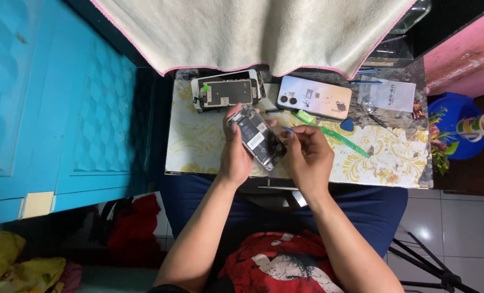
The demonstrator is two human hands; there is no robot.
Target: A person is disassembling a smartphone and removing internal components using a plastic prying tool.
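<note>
Centre of the frame, and both hands are up over the bench (pixel 198 146), busy on one thing. The left hand (pixel 235 154) is curled around an opened phone body (pixel 256 137), fingers wrapped behind it and the thumb along its near edge, so the exposed insides with the dark battery face up towards the camera. The phone sits tilted, its long side running from upper left down to lower right, held just above the bench rather than lying on it.

The right hand (pixel 308 157) is closed into a pinch, fingertips drawn together on a thin blue-tipped tool (pixel 287 129). The tip of that tool points left and meets the right-hand edge of the phone body. Whether it is under a part or only touching cannot be told at this size.

Just above the hands, in the upper middle of the frame, a detached screen assembly (pixel 227 92) lies flat on the bench, and to its right a pale phone back cover (pixel 314 97) with two camera holes. A long green pry tool (pixel 331 133) lies slanted just right of the right hand, with a small blue pick (pixel 346 125) beside it. A cream towel (pixel 253 32) hangs over the top edge of the bench. At far right stands a paper cup (pixel 483 126).
</note>
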